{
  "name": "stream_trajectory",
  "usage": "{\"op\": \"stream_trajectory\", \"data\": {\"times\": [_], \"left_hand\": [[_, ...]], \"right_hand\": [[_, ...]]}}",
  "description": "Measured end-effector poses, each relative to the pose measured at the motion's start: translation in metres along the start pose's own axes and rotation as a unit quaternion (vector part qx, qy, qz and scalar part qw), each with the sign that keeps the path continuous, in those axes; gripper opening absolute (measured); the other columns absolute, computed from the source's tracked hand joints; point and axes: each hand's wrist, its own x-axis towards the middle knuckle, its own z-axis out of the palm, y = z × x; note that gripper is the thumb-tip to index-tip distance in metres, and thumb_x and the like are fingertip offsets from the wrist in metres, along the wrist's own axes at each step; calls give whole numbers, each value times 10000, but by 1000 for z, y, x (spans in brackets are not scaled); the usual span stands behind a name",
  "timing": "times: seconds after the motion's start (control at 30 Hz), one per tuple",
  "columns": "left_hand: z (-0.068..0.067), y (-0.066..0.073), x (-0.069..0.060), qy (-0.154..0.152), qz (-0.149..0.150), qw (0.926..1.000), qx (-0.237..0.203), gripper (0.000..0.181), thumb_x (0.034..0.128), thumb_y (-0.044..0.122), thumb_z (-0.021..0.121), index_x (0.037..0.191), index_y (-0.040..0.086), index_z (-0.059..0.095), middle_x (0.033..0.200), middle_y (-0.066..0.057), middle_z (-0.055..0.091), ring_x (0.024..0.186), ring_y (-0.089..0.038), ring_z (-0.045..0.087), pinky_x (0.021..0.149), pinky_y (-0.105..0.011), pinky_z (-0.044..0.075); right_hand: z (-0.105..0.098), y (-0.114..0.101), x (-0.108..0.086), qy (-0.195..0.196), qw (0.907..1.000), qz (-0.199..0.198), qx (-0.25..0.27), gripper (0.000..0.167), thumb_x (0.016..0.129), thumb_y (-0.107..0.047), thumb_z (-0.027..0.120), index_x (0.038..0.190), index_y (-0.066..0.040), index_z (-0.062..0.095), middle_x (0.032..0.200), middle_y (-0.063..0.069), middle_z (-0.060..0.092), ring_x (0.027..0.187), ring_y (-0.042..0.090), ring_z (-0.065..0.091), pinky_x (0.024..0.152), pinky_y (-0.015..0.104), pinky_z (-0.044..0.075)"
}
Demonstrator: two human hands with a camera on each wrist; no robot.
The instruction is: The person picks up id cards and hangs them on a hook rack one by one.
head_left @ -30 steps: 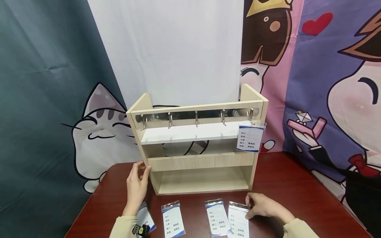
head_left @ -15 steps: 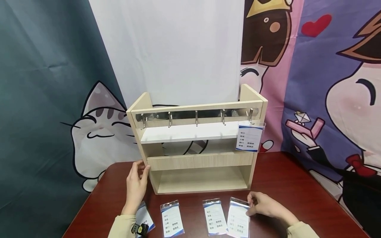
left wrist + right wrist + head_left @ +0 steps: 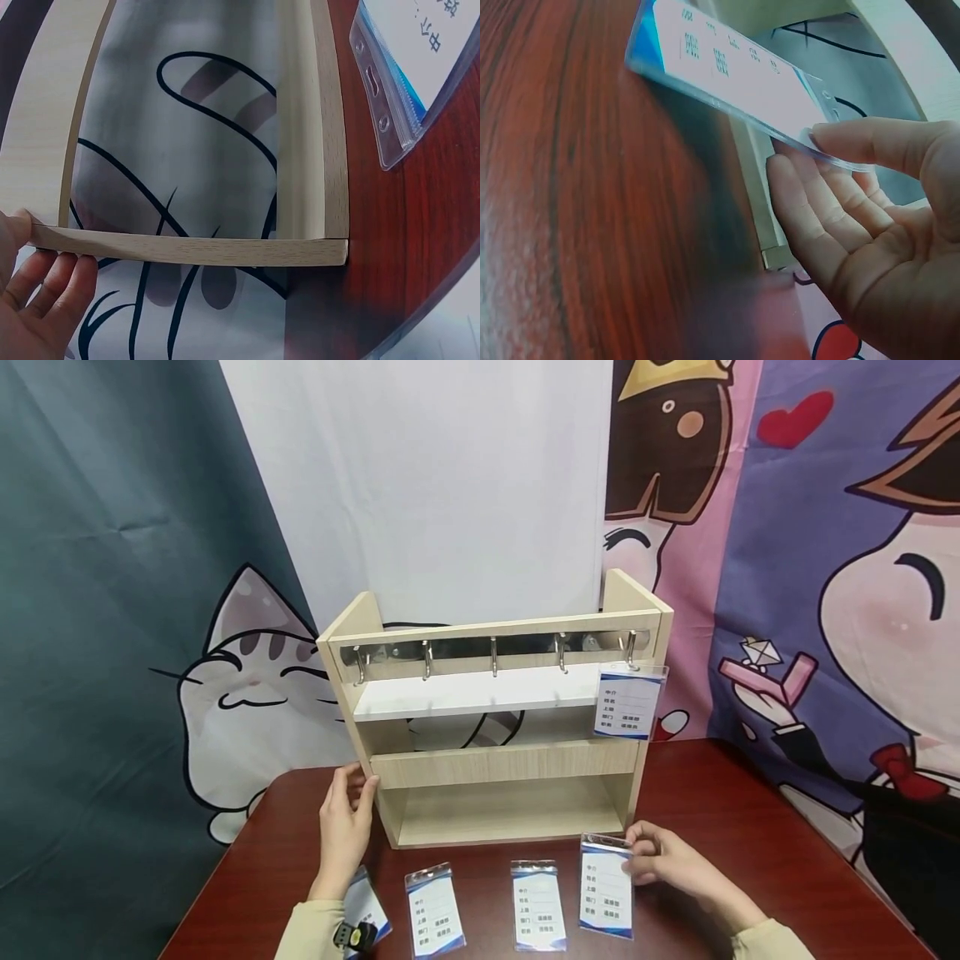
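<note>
My right hand (image 3: 667, 860) pinches a badge holder (image 3: 606, 889) by its right edge. In the right wrist view, the thumb lies on the face of this badge holder (image 3: 735, 67) and the fingers are behind; it is lifted off the table. With thumb and fingers my left hand (image 3: 347, 827) grips the left side panel of a wooden shelf (image 3: 502, 768); the left wrist view shows the hand (image 3: 45, 292) around the panel's edge. Another badge holder (image 3: 628, 703) hangs from the rightmost hook (image 3: 632, 650).
Badge holders lie on the red-brown table (image 3: 697, 802): one (image 3: 538, 906) right of centre, one (image 3: 435, 910) left of centre, one (image 3: 365, 910) partly behind my left wrist. Several metal hooks (image 3: 494, 656) line the shelf's upper rail. A printed curtain (image 3: 465, 485) hangs behind.
My right hand has raised the badge holder off the table and moved it up, away from the badge holder it overlapped. My left hand stays on the shelf's side.
</note>
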Motion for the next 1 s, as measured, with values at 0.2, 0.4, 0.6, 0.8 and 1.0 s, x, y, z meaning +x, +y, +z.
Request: {"op": "stream_trajectory", "data": {"times": [0.2,0.4,0.6,0.8,1.0], "left_hand": [[0,0,0,-3,-10,10000,-22,274,970,90,684,1206,-1,578,995,-147,649,833,-213,626,684,-58,426],[1,0,1,23,54,9999,-106,278,965,79,687,1208,-4,578,998,-166,655,830,-255,641,682,-57,426],[1,1,0,40,-24,9999,-131,275,964,79,689,1205,-2,583,1001,-165,660,826,-250,642,684,-62,433],[1,2,-1,36,-151,9999,-48,282,978,112,678,1217,-2,581,1019,-165,663,849,-241,644,697,-42,422],[2,1,-2,58,-194,9998,8,282,987,124,668,1223,-1,580,1025,-161,666,857,-241,645,698,-36,421]], "right_hand": [[1,-11,2,186,9997,-73,117,321,903,9,669,1086,117,429,842,89,618,781,158,635,700,342,594],[0,-31,1,514,9985,-177,-20,343,928,-16,667,1125,132,429,885,91,609,810,143,633,709,347,597],[2,-54,-1,680,9963,-519,82,323,938,-10,665,1114,128,433,892,69,642,815,133,649,721,347,598],[8,-78,5,960,9935,-603,-44,300,939,-62,695,1105,69,481,903,68,663,811,150,656,735,358,595],[13,-104,9,1311,9885,-644,-392,289,949,-118,703,1110,41,523,915,92,653,814,161,643,731,338,574]]}}
